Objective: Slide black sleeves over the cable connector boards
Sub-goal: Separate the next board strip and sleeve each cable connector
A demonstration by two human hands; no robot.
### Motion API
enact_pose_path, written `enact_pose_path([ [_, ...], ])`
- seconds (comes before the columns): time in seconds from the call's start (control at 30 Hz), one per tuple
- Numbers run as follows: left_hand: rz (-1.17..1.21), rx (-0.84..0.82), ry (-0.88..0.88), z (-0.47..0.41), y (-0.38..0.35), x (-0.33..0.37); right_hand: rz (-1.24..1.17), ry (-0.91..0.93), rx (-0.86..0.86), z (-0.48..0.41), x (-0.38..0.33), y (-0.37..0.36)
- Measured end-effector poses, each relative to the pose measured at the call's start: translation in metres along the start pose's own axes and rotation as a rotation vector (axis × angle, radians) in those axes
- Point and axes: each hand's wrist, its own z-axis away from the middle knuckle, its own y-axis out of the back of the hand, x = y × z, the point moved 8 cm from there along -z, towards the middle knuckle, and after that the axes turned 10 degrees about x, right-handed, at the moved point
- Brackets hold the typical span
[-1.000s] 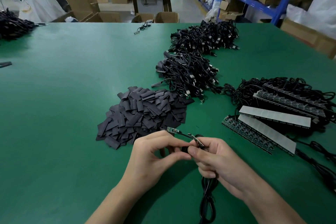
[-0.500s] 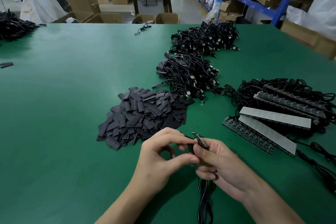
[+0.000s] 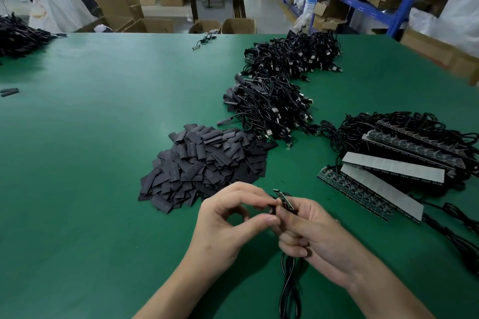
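We work at a green table (image 3: 103, 137). Just beyond our hands lies a pile of black sleeves (image 3: 207, 163), and behind it two heaps of black cables (image 3: 269, 109) reach toward the far edge. To our right, long light strips (image 3: 388, 171) lie stacked on more tangled cable. None of this touches our hands. Our own fingers are what blocks the view, hiding most of the piece we hold.

A second ago a green end of the board stuck out to the upper left, past our left fingertips. Now that end is out of sight behind them, and both hands sit a little farther right.

Our left hand (image 3: 233, 223) pinches a small black sleeve (image 3: 272, 209) between thumb and forefinger, its other fingers loosely curled behind. Our right hand (image 3: 318, 235) pinches the connector board (image 3: 284, 200) between thumb and forefinger, while its lower fingers curl round the cable (image 3: 290, 290), which hangs down toward us in a loop. The board is held just above the table, between the two hands. Its long axis runs from lower right to upper left, and the free tip points away from us toward the pile. We cannot tell how far the sleeve is on.
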Motion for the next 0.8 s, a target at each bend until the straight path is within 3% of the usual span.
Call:
enact_pose_path([
  [0.67,-0.110,-0.066,-0.101,0.000,0.000,0.004,0.054,0.012,-0.074,0.003,-0.002,-0.002],
  [0.8,-0.137,-0.040,-0.119,-0.003,0.005,0.008,0.041,0.012,0.012,0.000,-0.002,0.008],
])
